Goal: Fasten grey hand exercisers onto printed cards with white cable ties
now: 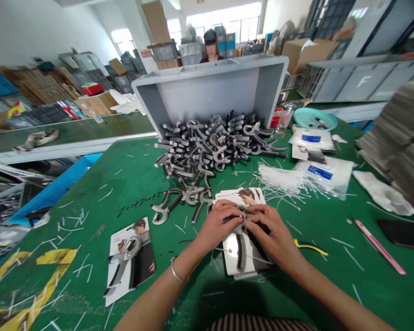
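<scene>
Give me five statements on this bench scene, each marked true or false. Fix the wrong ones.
1. The left-hand grip and right-hand grip are both at the same tool. True.
2. The gray bin stands with its opening straight up. False: it is tipped on its side, opening facing the camera.
3. A second tool lies on a printed card at the left. True.
4. The yellow-handled tool lies left of the left-hand grip. False: it lies right of the right-hand grip.
5. A slim pink object lies on the right side of the table. True.
</scene>
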Motion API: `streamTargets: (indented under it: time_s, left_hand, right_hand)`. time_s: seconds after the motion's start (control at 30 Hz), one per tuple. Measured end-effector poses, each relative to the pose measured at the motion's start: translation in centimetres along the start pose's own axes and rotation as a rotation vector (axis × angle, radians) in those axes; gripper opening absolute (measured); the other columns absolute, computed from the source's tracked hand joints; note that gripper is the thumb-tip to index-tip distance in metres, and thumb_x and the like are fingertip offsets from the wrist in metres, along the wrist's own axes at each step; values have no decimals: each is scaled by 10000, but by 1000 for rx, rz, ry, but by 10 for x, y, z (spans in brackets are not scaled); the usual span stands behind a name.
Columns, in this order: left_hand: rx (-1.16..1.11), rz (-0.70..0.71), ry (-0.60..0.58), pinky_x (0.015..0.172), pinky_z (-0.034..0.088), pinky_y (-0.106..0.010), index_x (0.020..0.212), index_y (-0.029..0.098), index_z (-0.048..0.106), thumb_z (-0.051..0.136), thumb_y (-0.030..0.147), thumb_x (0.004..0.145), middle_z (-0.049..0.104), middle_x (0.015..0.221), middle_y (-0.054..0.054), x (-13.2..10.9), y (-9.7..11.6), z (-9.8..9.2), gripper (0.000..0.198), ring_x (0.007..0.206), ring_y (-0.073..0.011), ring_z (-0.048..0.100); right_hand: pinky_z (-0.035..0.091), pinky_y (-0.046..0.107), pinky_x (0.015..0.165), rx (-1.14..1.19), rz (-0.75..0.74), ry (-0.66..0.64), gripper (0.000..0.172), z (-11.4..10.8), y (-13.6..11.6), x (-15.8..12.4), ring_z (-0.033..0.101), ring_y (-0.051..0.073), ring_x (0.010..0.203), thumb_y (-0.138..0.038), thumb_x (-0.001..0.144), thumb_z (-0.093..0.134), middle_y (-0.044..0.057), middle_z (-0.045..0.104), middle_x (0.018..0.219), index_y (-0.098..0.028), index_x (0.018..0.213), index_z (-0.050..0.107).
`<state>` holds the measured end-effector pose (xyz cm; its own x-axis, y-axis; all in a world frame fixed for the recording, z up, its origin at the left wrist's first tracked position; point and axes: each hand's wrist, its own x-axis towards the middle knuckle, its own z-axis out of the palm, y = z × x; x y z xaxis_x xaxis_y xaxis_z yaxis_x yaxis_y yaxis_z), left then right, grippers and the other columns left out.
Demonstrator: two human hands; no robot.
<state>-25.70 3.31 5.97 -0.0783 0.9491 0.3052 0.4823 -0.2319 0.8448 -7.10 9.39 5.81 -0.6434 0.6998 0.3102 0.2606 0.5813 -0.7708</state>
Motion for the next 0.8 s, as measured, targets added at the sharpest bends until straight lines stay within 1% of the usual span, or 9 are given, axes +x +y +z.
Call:
streamTargets:
  time_s: [0.1,0.17,0.33,0.57,0.8]
  left_hand:
    - [11,30,2,982,439,-386,994,236,768,687,195,863,745,967,-58,1,-2,0,159,1060,-223,583]
    - [15,41,0,985,439,-388,1009,240,766,681,193,868,751,973,-52,1,-2,0,171,1065,-221,581]
    - [25,32,8,976,451,-399,1007,237,769,675,199,875,752,971,-51,0,0,1,166,1062,-222,584]
    - [42,7,7,982,453,-414,995,243,771,671,211,877,755,969,-48,0,3,1,158,1073,-235,575]
    - [79,62,-6,981,440,-412,1000,222,762,657,201,888,762,973,-48,-1,3,2,155,1067,-231,565]
  right_hand:
    - [372,453,1000,-32,-28,-65,121,-2,0,-2,471,266,1200,-285,936,593,63,563,1198,-250,855,675]
    - [366,459,1006,-34,-41,-85,119,-4,0,-4,463,269,1212,-276,932,599,68,554,1218,-241,842,667]
    - [357,473,1020,-6,-23,-81,106,-5,2,-4,457,267,1222,-266,935,598,72,544,1232,-241,857,665]
    - [370,455,1018,12,-6,-79,117,-5,0,-6,465,260,1212,-283,941,586,59,550,1229,-252,864,667]
    - [375,438,1020,28,-6,-50,99,-3,1,-5,478,248,1201,-274,937,594,57,567,1199,-258,882,676]
